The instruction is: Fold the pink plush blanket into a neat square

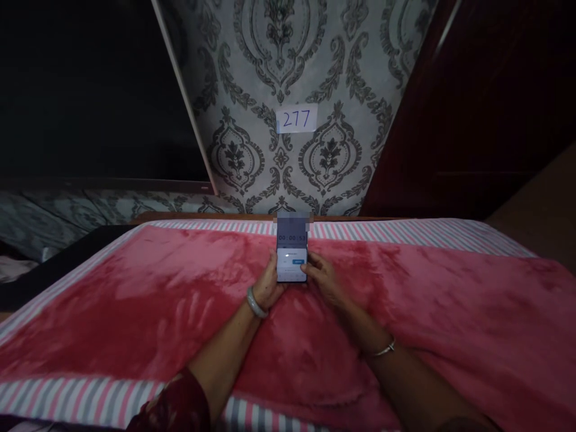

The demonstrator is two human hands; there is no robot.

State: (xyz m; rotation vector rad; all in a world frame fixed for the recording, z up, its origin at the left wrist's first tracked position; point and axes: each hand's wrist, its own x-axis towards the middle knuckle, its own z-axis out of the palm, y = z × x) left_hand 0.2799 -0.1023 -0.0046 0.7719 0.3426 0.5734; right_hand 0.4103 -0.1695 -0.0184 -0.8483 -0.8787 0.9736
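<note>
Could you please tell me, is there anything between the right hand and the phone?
Nothing visible is. The right hand is at the phone, its thumb over the lower right edge; the left hand holds the other side.

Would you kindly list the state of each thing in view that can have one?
Phone, lit, showing 00:00:53
Left hand, holding the phone
Right hand, touching the phone's right side
Large screen, dark
Red blanket, spread over striped cloth
Paper, fixed to wall, reading 277
Bracelets, one on each wrist
</note>
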